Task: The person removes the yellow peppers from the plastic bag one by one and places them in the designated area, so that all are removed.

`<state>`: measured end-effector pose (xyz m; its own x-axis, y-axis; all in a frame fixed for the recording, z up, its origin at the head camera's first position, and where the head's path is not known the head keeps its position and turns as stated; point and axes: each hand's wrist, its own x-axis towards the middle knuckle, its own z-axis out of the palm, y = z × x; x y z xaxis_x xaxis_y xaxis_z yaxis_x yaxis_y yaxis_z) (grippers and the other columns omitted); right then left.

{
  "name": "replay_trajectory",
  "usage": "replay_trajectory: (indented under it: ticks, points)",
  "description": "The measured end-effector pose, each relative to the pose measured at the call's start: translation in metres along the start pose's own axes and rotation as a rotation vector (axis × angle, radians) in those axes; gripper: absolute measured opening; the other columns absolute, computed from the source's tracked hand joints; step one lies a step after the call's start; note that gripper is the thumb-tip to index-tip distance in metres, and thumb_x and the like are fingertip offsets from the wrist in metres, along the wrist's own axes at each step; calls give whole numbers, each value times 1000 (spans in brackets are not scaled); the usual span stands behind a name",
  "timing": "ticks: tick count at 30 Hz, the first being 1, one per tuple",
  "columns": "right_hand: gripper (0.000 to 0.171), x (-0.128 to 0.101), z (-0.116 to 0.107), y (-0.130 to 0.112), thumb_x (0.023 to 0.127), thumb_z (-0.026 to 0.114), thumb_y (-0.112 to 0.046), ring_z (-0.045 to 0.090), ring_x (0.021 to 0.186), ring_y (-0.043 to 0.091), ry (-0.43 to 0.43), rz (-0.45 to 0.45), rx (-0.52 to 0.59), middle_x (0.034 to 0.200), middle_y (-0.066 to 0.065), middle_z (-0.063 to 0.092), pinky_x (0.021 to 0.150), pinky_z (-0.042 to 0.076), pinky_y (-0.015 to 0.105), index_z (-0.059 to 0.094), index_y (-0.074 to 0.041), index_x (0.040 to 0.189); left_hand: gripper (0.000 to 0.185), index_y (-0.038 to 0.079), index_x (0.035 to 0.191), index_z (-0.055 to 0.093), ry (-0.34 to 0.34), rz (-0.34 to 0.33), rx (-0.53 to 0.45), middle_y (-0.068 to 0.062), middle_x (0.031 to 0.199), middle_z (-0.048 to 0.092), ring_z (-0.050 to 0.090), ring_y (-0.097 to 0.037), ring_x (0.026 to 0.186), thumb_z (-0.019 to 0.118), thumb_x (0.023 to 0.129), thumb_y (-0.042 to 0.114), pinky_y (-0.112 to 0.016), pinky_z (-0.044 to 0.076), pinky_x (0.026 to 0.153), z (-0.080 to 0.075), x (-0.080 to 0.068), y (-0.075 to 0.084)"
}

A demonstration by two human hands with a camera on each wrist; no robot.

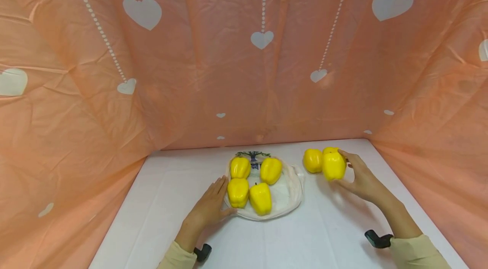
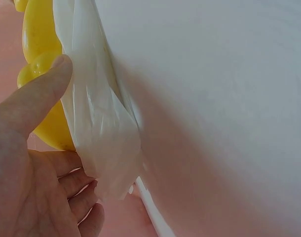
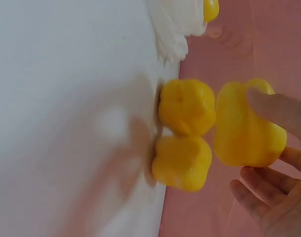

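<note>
My right hand (image 1: 362,180) holds a yellow bell pepper (image 1: 334,166) between thumb and fingers. In the right wrist view this bell pepper (image 3: 246,126) is off the table, beside two more yellow bell peppers (image 3: 187,106) that stand on it. A white plastic bag (image 1: 289,201) lies spread on the table with its rim rolled into a ring. Several yellow bell peppers (image 1: 260,199) sit inside it, toward its left half. At the bag's left edge rests my left hand (image 1: 207,205), fingers extended along the rim and thumb at the near side. The left wrist view shows the thumb (image 2: 47,86) against the bag's edge.
White cloth covers the table (image 1: 152,218). A peach curtain (image 1: 228,70) with white hearts encloses the back and both sides. A dark printed tree (image 1: 253,154) shows at the bag's far edge. Each wrist wears a black device (image 1: 378,239).
</note>
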<state>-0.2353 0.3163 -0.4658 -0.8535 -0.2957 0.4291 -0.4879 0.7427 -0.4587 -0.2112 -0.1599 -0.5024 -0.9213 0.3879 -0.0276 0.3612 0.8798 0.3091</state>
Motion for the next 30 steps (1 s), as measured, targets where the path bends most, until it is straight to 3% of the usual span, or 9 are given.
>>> replay_trajectory:
  ticks: [9, 11, 13, 15, 18, 20, 22, 26, 30]
  points:
    - [94, 4, -14, 17, 71, 88, -2, 49, 115, 41, 18, 10, -9, 135, 27, 45, 91, 48, 60, 34, 8, 148, 101, -1, 158, 21, 1, -2, -12, -17, 166, 17, 18, -31, 153, 70, 89, 54, -48, 17, 125, -1, 0, 0]
    - [95, 5, -16, 22, 71, 88, -3, 49, 115, 41, 24, 13, -14, 134, 27, 46, 92, 51, 54, 33, 8, 148, 101, -1, 158, 21, 0, -4, -14, -17, 166, 17, 18, -31, 153, 70, 89, 54, -47, 17, 125, 0, 0, -1]
    - [97, 6, -18, 26, 71, 88, -2, 49, 114, 42, 29, 20, -2, 133, 28, 46, 96, 54, 32, 30, 10, 148, 101, 0, 158, 21, -1, -5, -12, -16, 166, 16, 18, -31, 153, 70, 88, 55, -47, 17, 125, 0, 0, -1]
    - [98, 6, -20, 30, 71, 88, -2, 49, 114, 44, 34, 27, 11, 133, 30, 45, 95, 47, 12, 28, 12, 148, 101, 0, 158, 21, 1, -5, -8, -16, 166, 16, 18, -31, 153, 69, 89, 55, -47, 17, 125, 0, 0, -1]
    - [96, 6, -23, 33, 73, 86, -1, 50, 113, 46, 30, 44, 15, 134, 31, 44, 99, 48, 19, 27, 13, 147, 101, 0, 158, 21, -3, -6, -5, -16, 166, 16, 17, -31, 153, 69, 89, 55, -47, 17, 126, -1, 1, 0]
    - [93, 7, -26, 35, 73, 86, -2, 51, 112, 46, 36, 50, 1, 135, 31, 45, 96, 52, 38, 30, 12, 146, 101, 0, 158, 21, -5, -7, -7, -16, 166, 16, 17, -31, 153, 70, 89, 55, -47, 17, 126, -1, 1, 0]
    - [91, 7, -28, 37, 72, 86, -2, 52, 110, 45, 49, 43, -6, 133, 29, 46, 93, 53, 41, 33, 10, 145, 101, 0, 158, 20, -9, -7, -3, -16, 166, 16, 17, -31, 153, 70, 89, 54, -47, 17, 126, -1, 1, 0]
    - [88, 9, -31, 44, 70, 88, -1, 52, 109, 41, 65, 25, 23, 130, 24, 49, 86, 41, 5, 37, 5, 142, 101, -1, 158, 21, -6, 0, -2, -17, 166, 16, 18, -31, 153, 70, 89, 54, -47, 18, 125, -1, 0, -1]
    - [87, 10, -33, 53, 71, 87, 1, 50, 111, 41, 55, 32, 60, 130, 22, 48, 84, 36, 1, 37, 2, 143, 101, -1, 158, 21, -2, 1, -19, -17, 166, 16, 18, -32, 152, 71, 89, 52, -48, 18, 125, -1, 0, 0]
